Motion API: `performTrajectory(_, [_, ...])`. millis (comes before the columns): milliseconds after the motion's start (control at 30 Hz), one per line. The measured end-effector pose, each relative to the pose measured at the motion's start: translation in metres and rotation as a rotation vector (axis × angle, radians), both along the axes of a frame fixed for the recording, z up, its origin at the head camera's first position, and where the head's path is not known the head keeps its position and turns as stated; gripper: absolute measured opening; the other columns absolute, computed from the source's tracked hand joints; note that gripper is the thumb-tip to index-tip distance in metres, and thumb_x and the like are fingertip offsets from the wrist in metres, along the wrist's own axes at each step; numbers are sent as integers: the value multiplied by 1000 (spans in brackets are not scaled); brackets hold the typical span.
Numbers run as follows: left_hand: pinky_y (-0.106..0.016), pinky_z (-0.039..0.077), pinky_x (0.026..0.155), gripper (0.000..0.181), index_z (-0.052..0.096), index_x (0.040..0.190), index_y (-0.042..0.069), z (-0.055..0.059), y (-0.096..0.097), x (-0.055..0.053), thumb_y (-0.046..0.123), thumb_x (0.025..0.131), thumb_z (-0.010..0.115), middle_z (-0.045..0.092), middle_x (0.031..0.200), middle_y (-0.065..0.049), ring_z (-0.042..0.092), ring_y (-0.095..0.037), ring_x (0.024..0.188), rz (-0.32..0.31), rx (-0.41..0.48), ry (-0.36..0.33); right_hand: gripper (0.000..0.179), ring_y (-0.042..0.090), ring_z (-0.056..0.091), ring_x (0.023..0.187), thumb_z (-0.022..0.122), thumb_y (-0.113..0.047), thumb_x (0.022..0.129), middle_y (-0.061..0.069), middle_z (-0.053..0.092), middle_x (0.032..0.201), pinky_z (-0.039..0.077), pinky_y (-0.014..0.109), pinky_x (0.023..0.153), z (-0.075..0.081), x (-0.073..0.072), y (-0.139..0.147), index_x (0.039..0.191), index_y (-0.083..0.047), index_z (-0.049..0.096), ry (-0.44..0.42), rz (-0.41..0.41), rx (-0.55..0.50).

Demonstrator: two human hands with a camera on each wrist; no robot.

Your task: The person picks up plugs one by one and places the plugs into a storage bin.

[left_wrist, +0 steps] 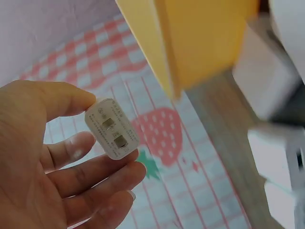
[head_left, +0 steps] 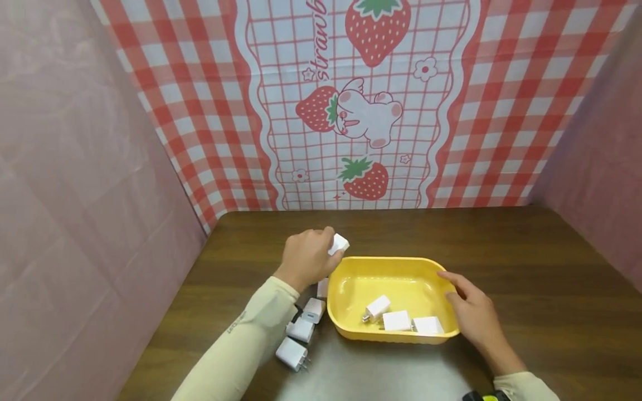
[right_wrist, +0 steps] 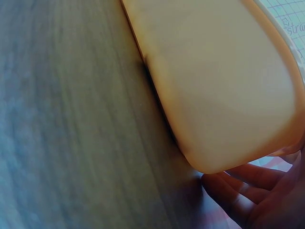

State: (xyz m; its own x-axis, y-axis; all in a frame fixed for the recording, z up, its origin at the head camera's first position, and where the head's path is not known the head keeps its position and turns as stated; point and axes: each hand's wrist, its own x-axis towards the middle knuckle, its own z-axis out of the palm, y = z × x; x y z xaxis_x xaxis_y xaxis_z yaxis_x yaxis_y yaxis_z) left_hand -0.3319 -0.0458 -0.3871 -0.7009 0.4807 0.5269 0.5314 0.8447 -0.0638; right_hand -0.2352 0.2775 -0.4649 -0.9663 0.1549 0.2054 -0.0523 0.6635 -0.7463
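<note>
My left hand (head_left: 307, 257) pinches a white charger plug (left_wrist: 112, 129) between thumb and fingers, above the far left corner of a yellow bin (head_left: 386, 264). In the left wrist view the charger's end face shows two ports and fine print. At the bin's right end, my right hand (head_left: 473, 312) touches the rim and outer wall with fairly straight fingers (right_wrist: 228, 198). Three white chargers (head_left: 397, 321) lie inside, along the near wall. Left of the bin, several more chargers (head_left: 292, 353) lie in a row, partly hidden by my left forearm.
The bin stands on a dark brown wooden table (head_left: 541, 278). A strawberry-print checked cloth (head_left: 361, 111) hangs behind it, with pink cloth on both sides. A pale grey patch (head_left: 371, 370) lies in front of the bin.
</note>
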Motion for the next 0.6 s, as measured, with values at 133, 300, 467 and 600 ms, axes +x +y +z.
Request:
performTrajectory(133, [-34,45,44,30,60,82,16,-1,16,9,44,86,71,59,63,6,59,-17,56,-59,-37,30,36,32,58,104,53,-10,100,22,62,128,44,22,72,-2,-1,0,135,-7,62,14,-7,3])
performTrajectory(300, [-35,46,46,29,61,85,18,0,34,15,46,89,67,62,67,7,61,-16,60,-84,-87,1,36,32,58,102,54,-8,100,23,63,125,44,22,70,-3,-1,0,134,-7,62,28,-13,3])
performTrajectory(467, [-33,43,45,28,63,89,18,5,48,19,46,92,63,60,66,7,57,-14,58,-105,-124,-46,36,32,58,102,53,-9,100,22,63,126,44,22,71,-3,-1,0,134,-7,62,27,-13,13])
performTrajectory(600, [-30,37,42,29,62,87,19,5,59,22,48,93,62,52,61,9,49,-10,53,-145,-157,-82,36,32,58,104,54,-10,100,21,63,128,43,21,73,-2,-1,1,134,-8,62,23,-9,8])
